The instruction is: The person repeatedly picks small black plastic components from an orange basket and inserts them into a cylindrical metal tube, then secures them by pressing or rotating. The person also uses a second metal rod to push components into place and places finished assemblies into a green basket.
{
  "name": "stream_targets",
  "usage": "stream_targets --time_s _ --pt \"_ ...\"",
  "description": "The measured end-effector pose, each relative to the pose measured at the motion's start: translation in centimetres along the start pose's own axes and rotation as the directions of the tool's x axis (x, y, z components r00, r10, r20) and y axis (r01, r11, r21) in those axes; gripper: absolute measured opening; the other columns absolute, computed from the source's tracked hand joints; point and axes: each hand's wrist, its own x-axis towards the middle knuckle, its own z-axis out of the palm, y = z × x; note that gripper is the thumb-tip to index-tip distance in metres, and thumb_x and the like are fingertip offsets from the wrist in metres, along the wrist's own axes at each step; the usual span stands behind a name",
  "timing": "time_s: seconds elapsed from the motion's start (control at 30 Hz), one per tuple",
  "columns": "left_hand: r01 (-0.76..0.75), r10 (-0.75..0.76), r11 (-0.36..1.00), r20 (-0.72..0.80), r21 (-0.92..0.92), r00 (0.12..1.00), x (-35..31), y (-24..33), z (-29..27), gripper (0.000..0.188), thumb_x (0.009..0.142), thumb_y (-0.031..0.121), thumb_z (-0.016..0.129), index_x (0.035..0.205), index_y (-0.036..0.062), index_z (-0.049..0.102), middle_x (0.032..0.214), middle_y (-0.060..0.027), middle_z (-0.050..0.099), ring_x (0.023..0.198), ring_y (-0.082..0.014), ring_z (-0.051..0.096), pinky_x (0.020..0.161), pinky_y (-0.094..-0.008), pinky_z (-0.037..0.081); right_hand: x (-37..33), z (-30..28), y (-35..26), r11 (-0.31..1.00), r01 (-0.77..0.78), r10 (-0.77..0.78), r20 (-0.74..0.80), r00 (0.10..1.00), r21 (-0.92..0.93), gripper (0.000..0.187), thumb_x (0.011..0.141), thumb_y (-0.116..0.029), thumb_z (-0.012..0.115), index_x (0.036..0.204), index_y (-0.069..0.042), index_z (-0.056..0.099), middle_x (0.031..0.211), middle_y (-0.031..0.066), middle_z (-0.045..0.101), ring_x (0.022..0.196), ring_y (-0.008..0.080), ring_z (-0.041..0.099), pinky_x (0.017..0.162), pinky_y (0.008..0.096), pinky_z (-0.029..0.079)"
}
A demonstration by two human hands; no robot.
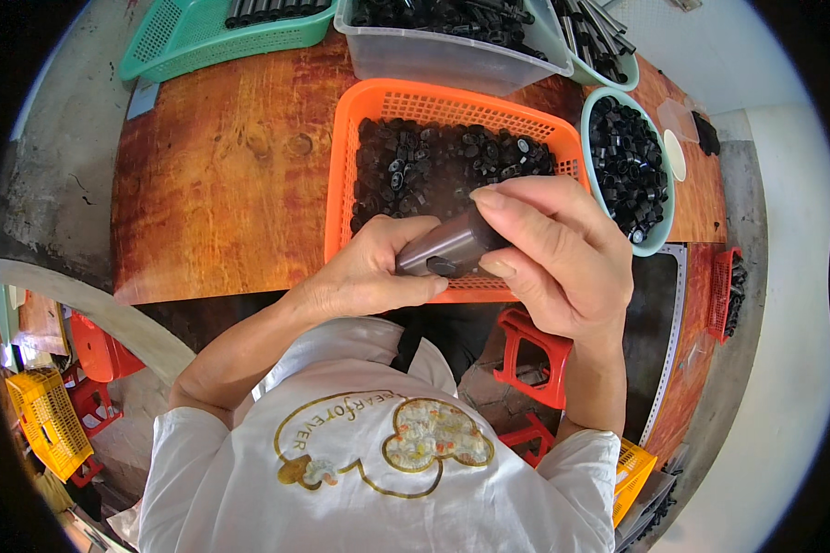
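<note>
A short dark grey tube with a smooth sheen and a black oval piece on its side is held tilted over the near edge of an orange basket. My left hand is closed around its lower left end, thumb along the near side. At the upper right end, the fingertips and thumb of my right hand pinch the tube; whether a small part sits between them is hidden. Small black plastic parts fill the basket just beyond my hands.
On the wooden table stand a green basket with dark tubes, a clear bin of black parts, and a pale green bowl of black caps. A red stool is below; a red basket is at right.
</note>
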Motion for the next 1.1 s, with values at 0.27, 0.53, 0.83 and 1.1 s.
stream_targets --time_s 0.27,0.53,0.83,1.1 --pt "0.031 -0.035 0.997 0.05 0.071 0.998 0.1 0.5 -0.4 0.024 0.077 0.006 0.066 0.099 -0.0012 0.061 0.071 0.0014 0.053 0.067 -0.0058 0.048 0.059 -0.0258 0.041 0.0 -0.8 0.2 0.799 -0.41 0.372 0.173 0.912 0.44 0.033 0.09 -0.018 0.064 0.117 0.001 0.062 0.071 0.0025 0.053 0.062 0.0095 0.048 0.055 0.0238 0.036" --pt "-0.106 0.1 0.991 0.082 0.079 0.992 0.5 0.5 0.0 0.026 0.079 0.007 0.07 0.104 0.0 0.065 0.083 -0.002 0.065 0.077 -0.0066 0.056 0.071 -0.0268 0.047 0.2 -0.8 0.8 0.416 -0.684 0.426 0.536 0.729 0.599 0.074 0.086 -0.061 0.056 0.122 0.004 0.059 0.079 0.0027 0.062 0.063 0.006 0.054 0.05 0.0195 0.036" --pt "-0.09 0.093 0.995 -0.098 0.032 0.991 -0.7 0.3 -0.7 0.021 0.076 0.0 0.071 0.073 0.0076 0.052 0.075 0.0 0.052 0.066 -0.0066 0.046 0.057 -0.0235 0.036 -3.3 -3.2 8.7 0.585 -0.753 0.774 0.072 0.63 0.302 0.025 0.096 -0.025 0.058 0.11 -0.005 0.066 0.068 0.0006 0.057 0.056 0.0055 0.047 0.05 0.0215 0.037" --pt "-0.079 0.083 0.997 -0.244 0.026 0.966 -1.3 -0.5 -0.5 0.02 0.077 0.002 0.069 0.086 0.0055 0.052 0.082 -0.0004 0.05 0.071 -0.0082 0.047 0.062 -0.0234 0.037 -7.2 -0.6 12.7 0.807 -0.142 0.403 0.359 0.842 -0.573 0.019 0.075 -0.012 0.072 0.09 -0.005 0.062 0.095 0.0099 0.057 0.095 0.029 0.06 0.076 0.0414 0.053"
